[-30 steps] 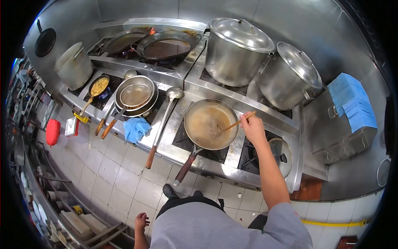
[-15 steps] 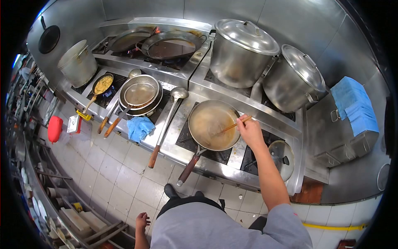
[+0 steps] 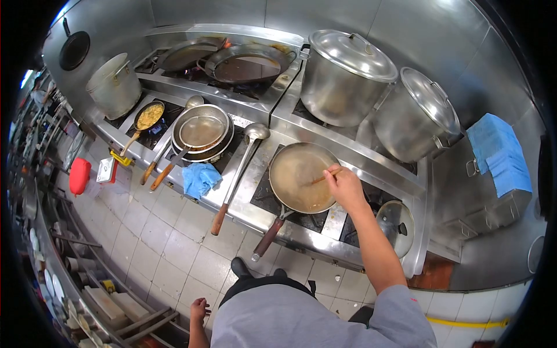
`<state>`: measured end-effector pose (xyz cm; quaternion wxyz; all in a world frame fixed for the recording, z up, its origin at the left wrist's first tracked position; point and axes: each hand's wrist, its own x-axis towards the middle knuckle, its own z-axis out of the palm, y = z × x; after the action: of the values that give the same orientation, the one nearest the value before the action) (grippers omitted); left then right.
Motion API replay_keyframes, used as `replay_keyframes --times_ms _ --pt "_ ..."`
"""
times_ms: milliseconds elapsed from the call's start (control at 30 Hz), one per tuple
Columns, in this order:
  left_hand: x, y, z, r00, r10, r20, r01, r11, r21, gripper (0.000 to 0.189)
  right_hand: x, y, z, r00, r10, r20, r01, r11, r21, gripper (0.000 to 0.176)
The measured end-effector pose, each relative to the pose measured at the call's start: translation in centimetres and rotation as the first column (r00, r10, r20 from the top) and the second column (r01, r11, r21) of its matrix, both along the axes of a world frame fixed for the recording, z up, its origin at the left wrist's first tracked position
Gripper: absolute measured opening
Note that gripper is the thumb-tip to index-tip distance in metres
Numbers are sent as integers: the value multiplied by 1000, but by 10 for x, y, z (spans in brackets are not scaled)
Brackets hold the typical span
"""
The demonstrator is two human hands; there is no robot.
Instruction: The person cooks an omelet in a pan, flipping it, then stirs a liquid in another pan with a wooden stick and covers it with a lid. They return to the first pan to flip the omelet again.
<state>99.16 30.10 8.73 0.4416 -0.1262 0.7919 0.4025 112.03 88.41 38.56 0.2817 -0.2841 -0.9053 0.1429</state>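
Note:
Wooden chopsticks (image 3: 318,180) are gripped in my right hand (image 3: 344,186), above the right side of a long-handled frying pan (image 3: 278,191). Their tips dip into a cloudy tan liquid (image 3: 296,168) in the pan, which sits on a burner with its brown handle toward me. My left hand (image 3: 199,309) hangs low by my side over the floor, holding nothing, its fingers loosely bent and apart. Left of the pan a ladle (image 3: 253,134) lies across the stove. A glass lid (image 3: 395,226) rests to the right of my forearm.
Two large lidded pots (image 3: 351,75) stand at the back right, wide pans (image 3: 246,65) at the back left. Strainers (image 3: 204,129), a blue cloth (image 3: 200,178) and a small pan of yellow food (image 3: 149,116) are on the left. Blue towels (image 3: 499,153) hang at right.
My right hand has shifted slightly left and down over the pan, sweeping the chopsticks through the liquid. The view has moved a little; my left hand stays where it was.

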Motion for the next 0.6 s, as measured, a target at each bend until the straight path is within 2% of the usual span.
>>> replay_keyframes --times_ms 133,200,367,433,533,600 --pt "2 -2 -1 1000 23 -8 -23 1000 3 30 4 4 26 998 -54 -40 53 998 -31 19" --pt "3 -3 0 1000 24 -10 -24 1000 0 29 4 10 35 993 -111 -46 105 987 -120 20" --pt "2 -1 -1 1000 8 7 -8 1000 9 28 -7 31 12 993 -103 -59 95 988 -124 21" --pt "-1 0 -4 1000 25 2 -25 1000 16 28 -9 33 9 987 -153 -46 138 961 -240 22" --pt "-3 0 -6 999 43 4 -43 999 25 27 -11 32 13 989 -147 -24 134 944 -301 23" --pt "-3 0 -6 999 47 7 -47 998 29 27 -13 33 11 992 -122 -33 109 959 -262 23"
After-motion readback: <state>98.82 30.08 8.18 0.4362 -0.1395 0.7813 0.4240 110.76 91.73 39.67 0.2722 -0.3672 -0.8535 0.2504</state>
